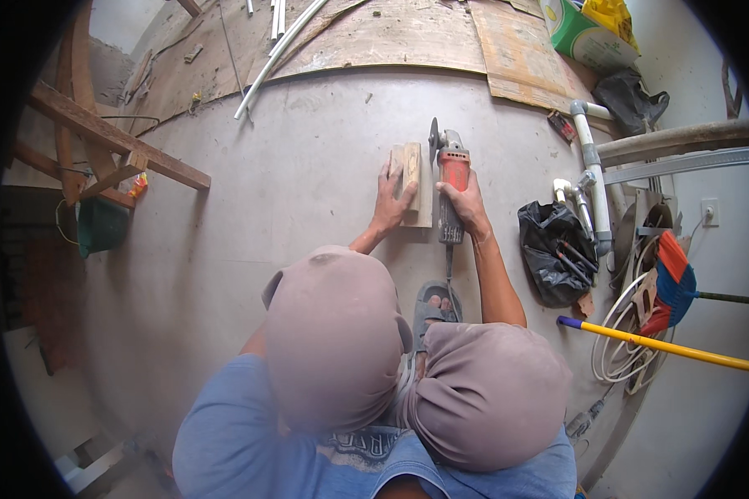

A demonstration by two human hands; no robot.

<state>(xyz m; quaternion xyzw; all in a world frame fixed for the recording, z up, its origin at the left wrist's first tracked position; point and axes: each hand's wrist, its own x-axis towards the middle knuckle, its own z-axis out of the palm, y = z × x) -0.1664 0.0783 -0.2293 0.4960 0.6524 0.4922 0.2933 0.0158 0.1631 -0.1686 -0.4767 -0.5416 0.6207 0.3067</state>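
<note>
My right hand (pixel 468 205) is wrapped round the body of a red and grey angle grinder (pixel 454 170). Its thin dark disc (pixel 434 140) stands on edge at the far end, beside the wood. The grinder's cord runs back toward my sandalled foot (pixel 437 304). With my left hand (pixel 393 198) I grip a short wooden block (pixel 412 163), fingers along its left side and thumb across its near part. A longer, paler board (pixel 425 198) lies on the floor under and beside that block. My knees, in mauve cloth, rise close behind both hands.
White pipes (pixel 287 43) and wooden sheets (pixel 374 46) lie at the far side. A timber frame (pixel 116 137) and green bucket (pixel 102 224) stand left. To the right are a black bag (pixel 558 254), grey-white pipework (pixel 591 158), a coiled cable (pixel 616 333), a broom (pixel 672 283) and a yellow pole (pixel 666 345).
</note>
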